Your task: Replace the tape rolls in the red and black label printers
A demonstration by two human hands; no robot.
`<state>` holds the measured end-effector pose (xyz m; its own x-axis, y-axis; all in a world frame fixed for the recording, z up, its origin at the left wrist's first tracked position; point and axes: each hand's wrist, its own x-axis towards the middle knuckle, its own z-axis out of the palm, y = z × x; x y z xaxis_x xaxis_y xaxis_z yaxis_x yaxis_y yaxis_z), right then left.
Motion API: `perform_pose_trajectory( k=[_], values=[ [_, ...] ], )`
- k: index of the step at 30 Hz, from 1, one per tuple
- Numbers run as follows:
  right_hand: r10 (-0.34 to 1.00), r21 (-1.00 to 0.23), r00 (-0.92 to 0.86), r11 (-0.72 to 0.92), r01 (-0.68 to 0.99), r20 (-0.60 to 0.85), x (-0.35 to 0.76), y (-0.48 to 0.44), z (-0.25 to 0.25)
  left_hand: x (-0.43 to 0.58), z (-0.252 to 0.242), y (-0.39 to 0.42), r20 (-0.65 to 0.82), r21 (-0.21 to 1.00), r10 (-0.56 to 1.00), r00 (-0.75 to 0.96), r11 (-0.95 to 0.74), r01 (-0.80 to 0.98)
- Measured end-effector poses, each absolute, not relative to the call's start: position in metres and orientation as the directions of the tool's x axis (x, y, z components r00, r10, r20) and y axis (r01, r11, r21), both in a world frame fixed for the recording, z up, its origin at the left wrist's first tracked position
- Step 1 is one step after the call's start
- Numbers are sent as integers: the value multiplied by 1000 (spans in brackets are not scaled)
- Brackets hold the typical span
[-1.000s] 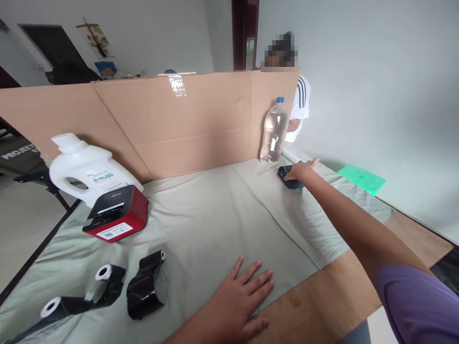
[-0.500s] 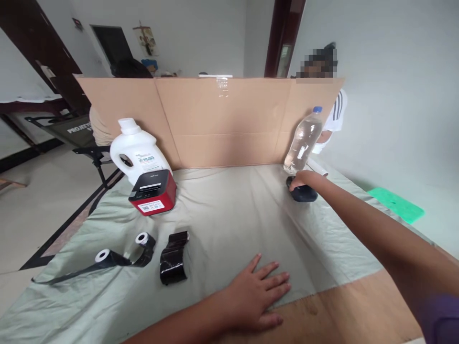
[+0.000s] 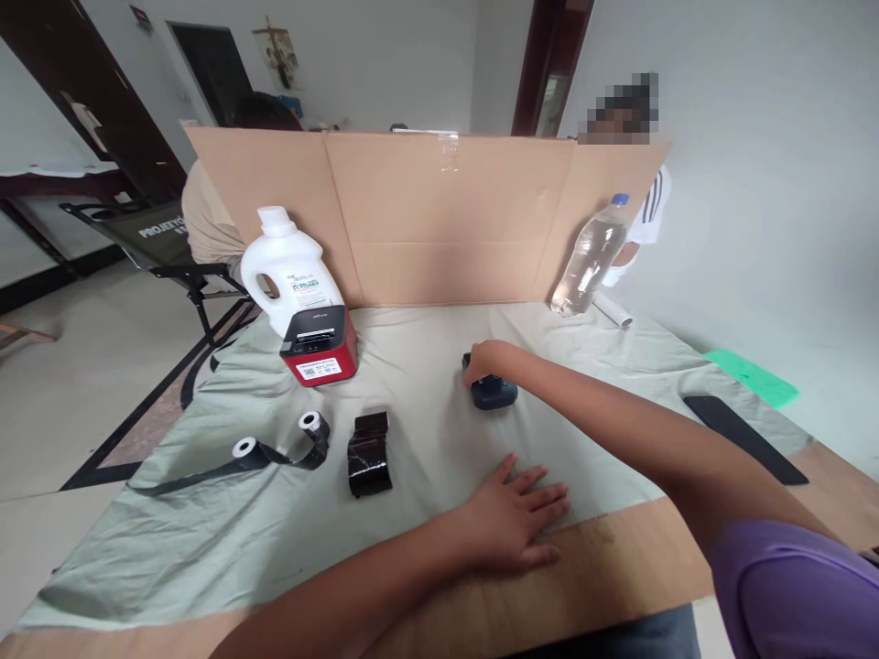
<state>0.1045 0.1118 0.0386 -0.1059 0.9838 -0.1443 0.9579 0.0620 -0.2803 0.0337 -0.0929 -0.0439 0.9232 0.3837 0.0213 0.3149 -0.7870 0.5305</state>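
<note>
The black device [image 3: 495,395] is held near the middle of the cloth [image 3: 426,357] by the right hand [image 3: 490,358], its far end clasped beneath curled fingers; whether its weight is borne by the cloth cannot be told. Let-go has not been reached, so the placing is judged to be unfinished, with only release visibly left. Nothing is gripped by the left hand [image 3: 514,517], which is laid flat with fingers spread at six o'clock from the device. Taking twelve as straight ahead, the printer [image 3: 320,348] is set at about ten o'clock and the white jug [image 3: 302,275] just behind it; the water bottle [image 3: 591,261] is leaned against the cardboard [image 3: 446,215] at one o'clock. A black crinkled roll [image 3: 369,458] is left untouched at eight o'clock, a flat black strip [image 3: 745,439] towards three.
</note>
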Motion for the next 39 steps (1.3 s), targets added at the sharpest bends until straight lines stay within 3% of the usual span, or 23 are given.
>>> perform_pose_trajectory(
  k=[3,6,8,11,13,15,17,19,22,25,29,34,39],
  values=[
    [924,-35,25,-42,999,-382,99,104,42,33,-46,-92,35,532,386,922,-788,310],
    [935,-34,-32,22,999,-352,109,108,56,33,-48,-92,50,526,386,921,-794,304],
    [955,-137,-44,4,991,-294,129,120,64,33,-49,-92,80,526,384,920,-800,288],
    [982,-481,-82,-10,877,-170,171,139,58,32,-47,-92,173,555,414,894,-791,259],
    [987,-760,-125,3,650,-103,196,143,35,29,-42,-87,260,610,520,814,-742,279],
    [988,-937,-134,-23,348,-74,210,140,1,25,-35,-74,327,721,734,596,-601,344],
    [995,-996,-98,-21,82,-29,215,133,-32,19,-29,-53,303,850,922,241,-376,369],
    [999,-992,-32,32,-119,36,213,126,-56,12,-27,-28,206,910,978,-33,-179,374],
    [995,-963,19,95,-251,93,210,118,-69,6,-33,5,111,817,991,-79,-46,575],
    [992,-983,42,127,-131,123,206,111,-68,7,-44,18,85,628,996,-27,-32,778],
    [959,-955,100,246,164,265,201,98,-63,12,-53,16,153,490,988,20,-93,867],
    [924,-861,181,225,456,337,197,87,-56,14,-51,15,149,440,988,37,-100,892],
    [919,-824,214,170,541,331,197,83,-52,15,-52,16,169,436,985,41,-112,893]
  ],
)
